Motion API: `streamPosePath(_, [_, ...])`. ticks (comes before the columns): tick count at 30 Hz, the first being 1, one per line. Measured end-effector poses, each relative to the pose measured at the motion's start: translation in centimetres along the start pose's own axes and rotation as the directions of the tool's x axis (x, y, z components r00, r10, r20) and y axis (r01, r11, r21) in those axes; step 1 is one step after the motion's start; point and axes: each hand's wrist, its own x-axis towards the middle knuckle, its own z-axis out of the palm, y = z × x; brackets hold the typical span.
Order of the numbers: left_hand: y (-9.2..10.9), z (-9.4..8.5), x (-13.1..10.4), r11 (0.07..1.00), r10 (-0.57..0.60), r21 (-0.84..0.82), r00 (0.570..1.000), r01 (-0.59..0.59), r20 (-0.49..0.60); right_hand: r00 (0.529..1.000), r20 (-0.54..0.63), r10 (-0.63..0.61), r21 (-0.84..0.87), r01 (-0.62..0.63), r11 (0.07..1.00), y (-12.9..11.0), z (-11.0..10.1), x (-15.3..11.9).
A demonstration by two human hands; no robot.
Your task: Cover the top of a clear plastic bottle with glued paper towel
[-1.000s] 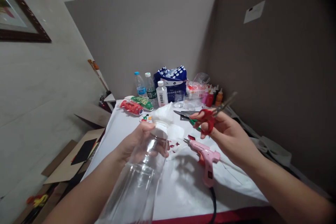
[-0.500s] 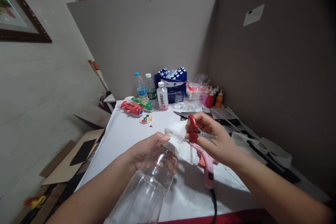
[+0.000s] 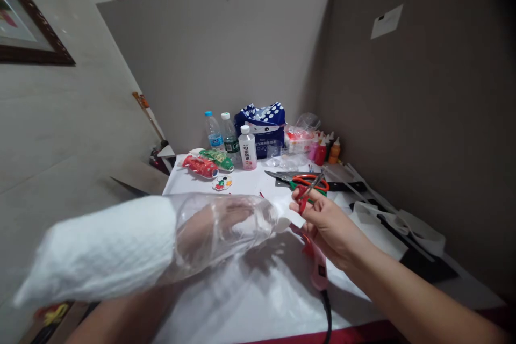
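My left hand (image 3: 213, 228) grips a clear plastic bottle (image 3: 193, 236), seen through its wall. The bottle lies nearly level across the view, neck to the right, its lower part wrapped in white paper towel (image 3: 100, 250). My right hand (image 3: 326, 220) holds small red-handled scissors (image 3: 306, 196) by the bottle's mouth, where a white strip (image 3: 288, 215) hangs. A pink glue gun (image 3: 316, 263) lies on the white table cover (image 3: 258, 290) under my right hand.
At the back stand three bottles (image 3: 229, 137), a blue dotted bag (image 3: 261, 123), paint bottles (image 3: 326, 149), painted bottle fish (image 3: 203, 164) and a palette (image 3: 221, 184). Larger orange-green scissors (image 3: 300, 180) and black sheets (image 3: 427, 266) lie right. Cardboard lies on the floor, left.
The left hand has swung the bottle from upright to nearly level, bringing the towel-wrapped end toward the camera. The right hand with the scissors stays at the bottle's mouth.
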Motion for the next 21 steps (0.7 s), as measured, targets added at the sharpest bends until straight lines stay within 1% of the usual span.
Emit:
streamPosePath(1, [0.0,-0.1,-0.1,0.999,0.005,0.048,1.000,-0.005,0.006,1.000,-0.013,0.021,0.029,-0.020,0.999,0.2,0.2,-0.1])
streamPosePath(2, [-0.1,-0.2,-0.1,0.989,0.031,0.141,0.999,-0.033,0.010,0.999,-0.025,0.037,0.058,-0.035,0.998,0.3,0.4,-0.2])
streamPosePath(4, [-0.1,-0.1,-0.3,0.945,0.120,0.308,0.993,-0.114,-0.002,0.997,-0.030,0.067,0.115,-0.063,0.991,0.7,0.9,-0.5])
streamPosePath(5, [-0.1,0.0,-0.4,0.925,0.149,0.356,0.989,-0.132,-0.019,0.996,-0.021,0.082,0.142,-0.079,0.987,0.8,1.1,-0.6])
streamPosePath(6, [0.0,0.2,-0.6,0.920,0.141,0.373,0.990,-0.122,-0.024,0.995,-0.005,0.097,0.163,-0.095,0.982,0.9,1.4,-0.8])
streamPosePath(7, [0.1,0.3,-0.8,0.924,0.123,0.367,0.992,-0.105,-0.028,0.994,0.017,0.106,0.177,-0.107,0.978,1.0,1.7,-0.9])
streamPosePath(11, [0.7,1.0,-1.7,0.964,0.142,0.230,0.989,-0.132,-0.029,0.986,0.123,0.112,0.154,-0.130,0.979,1.0,2.5,-1.7])
streamPosePath(13, [0.8,1.1,-1.9,0.982,0.142,0.129,0.989,-0.136,-0.035,0.980,0.167,0.107,0.103,-0.125,0.987,0.9,2.5,-2.0])
streamPosePath(15, [0.9,1.0,-2.0,0.989,0.149,0.015,0.988,-0.149,-0.039,0.977,0.188,0.103,0.004,-0.106,0.994,0.7,2.2,-2.2])
streamPosePath(17, [0.9,1.0,-1.9,0.982,0.175,-0.064,0.983,-0.179,-0.061,0.988,0.148,0.046,-0.132,-0.026,0.991,0.5,1.6,-2.1])
streamPosePath(19, [0.9,1.0,-1.8,0.977,0.185,-0.093,0.980,-0.192,-0.076,0.992,0.084,-0.093,-0.222,0.110,0.969,-0.1,1.0,-2.0])
streamPosePath(21, [0.8,1.0,-1.7,0.976,0.181,-0.106,0.980,-0.190,-0.084,0.973,0.044,-0.229,-0.249,0.232,0.940,-0.8,0.8,-2.0])
